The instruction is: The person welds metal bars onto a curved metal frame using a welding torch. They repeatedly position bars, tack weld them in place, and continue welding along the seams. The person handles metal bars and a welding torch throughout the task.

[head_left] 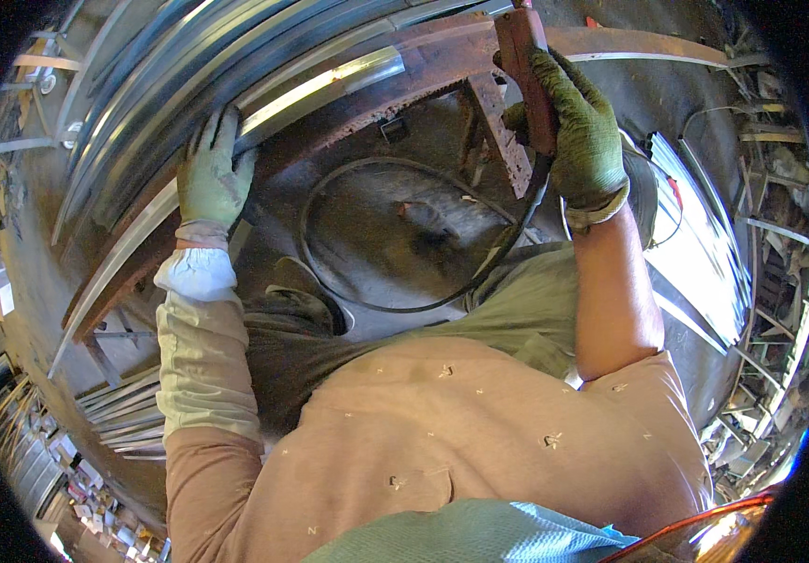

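Observation:
My left hand [215, 174], in a pale green glove, lies with fingers stretched over a silvery metal profile [118, 253] on a rusty steel beam [367, 117]. A shiny metal piece [329, 89] continues from beside its fingertips up to the right. My right hand [584, 136], in a darker green glove, is wrapped round a reddish-brown handle that looks like a welding electrode holder [526, 84], held upright at the beam's far edge. From its lower end a black cable [303, 230] runs down and loops across the floor. The holder's tip is partly cut off by the top edge.
Long metal profiles [156, 94] lie stacked beyond my left hand. A rusty brace [503, 141] slants down from the beam. Bright sheets [695, 244] lie at right, near piled scrap [784, 188]. More metal strips [128, 413] are at lower left. My legs are beside the cable loop.

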`<state>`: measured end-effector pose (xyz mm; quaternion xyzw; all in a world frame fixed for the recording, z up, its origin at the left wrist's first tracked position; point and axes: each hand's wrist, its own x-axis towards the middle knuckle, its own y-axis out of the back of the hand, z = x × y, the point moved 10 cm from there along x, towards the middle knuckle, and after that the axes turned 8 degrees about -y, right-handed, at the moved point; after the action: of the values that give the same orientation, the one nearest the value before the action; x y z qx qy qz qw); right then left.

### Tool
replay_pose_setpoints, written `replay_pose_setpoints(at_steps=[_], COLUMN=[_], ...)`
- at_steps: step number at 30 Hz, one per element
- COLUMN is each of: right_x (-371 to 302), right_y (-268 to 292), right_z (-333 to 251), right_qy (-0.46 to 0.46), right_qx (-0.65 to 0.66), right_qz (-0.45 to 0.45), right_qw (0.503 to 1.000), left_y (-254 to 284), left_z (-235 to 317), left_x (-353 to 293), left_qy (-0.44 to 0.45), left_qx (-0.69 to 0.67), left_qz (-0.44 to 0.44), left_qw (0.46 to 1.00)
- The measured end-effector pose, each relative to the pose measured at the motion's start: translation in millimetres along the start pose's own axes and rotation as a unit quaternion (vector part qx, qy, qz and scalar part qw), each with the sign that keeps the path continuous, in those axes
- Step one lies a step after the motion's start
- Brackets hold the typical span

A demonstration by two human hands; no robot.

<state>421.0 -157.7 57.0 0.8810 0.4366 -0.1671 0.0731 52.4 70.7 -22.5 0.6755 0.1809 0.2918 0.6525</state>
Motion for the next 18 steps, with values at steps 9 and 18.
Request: replay_pose_setpoints(at_steps=[9, 18], right_x=[-10, -13], right_y=[-7, -9], right_z=[3, 2], right_qy=[-0.008, 0.061], right_qx=[-0.033, -0.061], right_qz=[-0.033, -0.058], right_qw=[0.999, 0.995], left_y=[-10, 23], left_z=[-6, 21], left_x=[3, 12], left_qy=[-0.018, 0.023], left_qx=[0.039, 0.067], left_qz=[-0.026, -0.025], left_qw=[0.999, 0.997])
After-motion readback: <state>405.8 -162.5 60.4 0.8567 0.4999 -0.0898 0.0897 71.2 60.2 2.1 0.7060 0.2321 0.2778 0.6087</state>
